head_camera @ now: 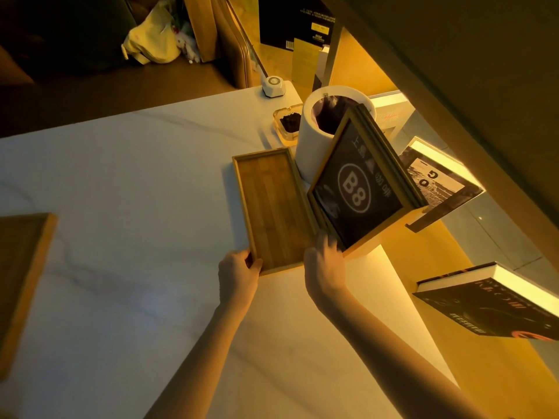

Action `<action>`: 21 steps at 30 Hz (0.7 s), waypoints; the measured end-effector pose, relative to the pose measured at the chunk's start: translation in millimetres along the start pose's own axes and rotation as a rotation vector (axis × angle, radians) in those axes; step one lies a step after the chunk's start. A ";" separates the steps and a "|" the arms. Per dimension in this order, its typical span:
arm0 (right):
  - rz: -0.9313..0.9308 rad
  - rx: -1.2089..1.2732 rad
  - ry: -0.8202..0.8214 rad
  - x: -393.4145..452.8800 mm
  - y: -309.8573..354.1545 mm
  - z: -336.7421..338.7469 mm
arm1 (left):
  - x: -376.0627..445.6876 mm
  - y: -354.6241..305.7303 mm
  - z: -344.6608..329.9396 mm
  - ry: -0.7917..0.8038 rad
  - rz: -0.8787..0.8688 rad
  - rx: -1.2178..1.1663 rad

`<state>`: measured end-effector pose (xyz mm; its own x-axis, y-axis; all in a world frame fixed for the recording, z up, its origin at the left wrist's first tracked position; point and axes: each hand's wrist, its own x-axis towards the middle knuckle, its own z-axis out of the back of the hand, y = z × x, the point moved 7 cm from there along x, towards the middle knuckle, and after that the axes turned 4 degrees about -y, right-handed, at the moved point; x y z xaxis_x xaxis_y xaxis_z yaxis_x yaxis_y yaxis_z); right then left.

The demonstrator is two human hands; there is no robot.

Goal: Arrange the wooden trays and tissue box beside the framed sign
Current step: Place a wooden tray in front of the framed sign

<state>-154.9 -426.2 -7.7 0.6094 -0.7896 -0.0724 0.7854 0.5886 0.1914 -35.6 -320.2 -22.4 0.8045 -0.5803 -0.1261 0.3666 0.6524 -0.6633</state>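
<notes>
While the white marbled table point(136, 176) is stretching across most of the view, a long wooden tray point(272, 207) is lying flat on it, right beside the framed sign point(360, 189), its long edge running along the sign's frame. That sign, showing "B8" in a circle, is standing tilted at the table's right edge, with a white cylindrical bin point(314, 140) sitting just behind it and touching the tray's far corner. A second wooden tray point(21, 279) is lying well apart at the left border, only partly in view. Beyond the bin, a glass ashtray point(287, 124) holding dark bits and a small white call button point(273, 85) are sitting near the far corner. Now the hands: the left hand point(239, 273) is gripping the long tray's near left corner, fingers curling over the rim. The right hand point(325, 267) is reaching to the sign's lower corner, fingers blurring against the frame; whether they are pinching it, I cannot tell.
</notes>
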 end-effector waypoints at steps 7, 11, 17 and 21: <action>0.191 0.095 -0.103 -38.7 20.2 -1.8 | -17.1 6.6 -0.8 0.014 -0.321 0.294; 0.195 0.073 0.155 -57.5 11.1 -47.3 | -16.8 20.4 -17.6 0.158 -0.392 0.476; 0.191 0.050 0.179 -63.2 -1.2 -59.6 | -21.5 28.1 -31.2 0.246 -0.350 0.513; 0.166 0.068 0.198 -62.0 -7.6 -59.0 | -24.7 21.7 -34.8 0.256 -0.354 0.493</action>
<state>-192.2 -371.5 -62.4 0.7439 -0.6299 -0.2230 0.6678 0.6890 0.2815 -63.8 -308.6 -59.3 0.4819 -0.8587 -0.1743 0.8085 0.5124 -0.2893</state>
